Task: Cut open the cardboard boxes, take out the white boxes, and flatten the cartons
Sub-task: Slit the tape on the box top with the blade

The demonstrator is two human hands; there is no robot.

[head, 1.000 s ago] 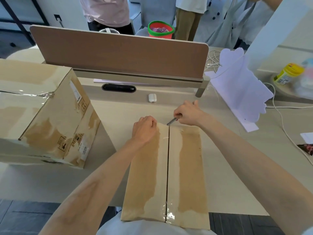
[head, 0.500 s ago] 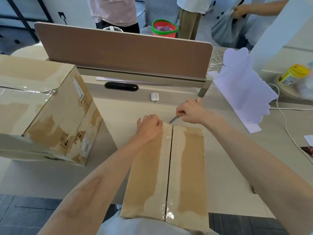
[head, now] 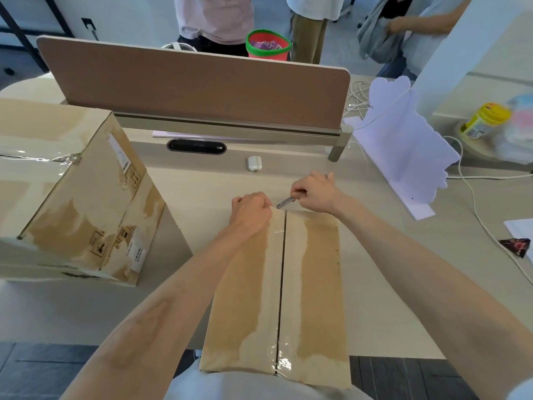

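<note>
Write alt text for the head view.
The right hand holds a small metal cutter at the far end of a narrow brown cardboard box's taped seam, while the left hand steadies it. A larger taped carton sits left.

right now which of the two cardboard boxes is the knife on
The narrow cardboard box right before the person, blade at its far seam; the big box sits untouched at left.

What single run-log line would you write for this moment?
step: cutting tape | right hand: grips knife at seam's far end | left hand: steadies narrow carton | big carton: still taped
</note>
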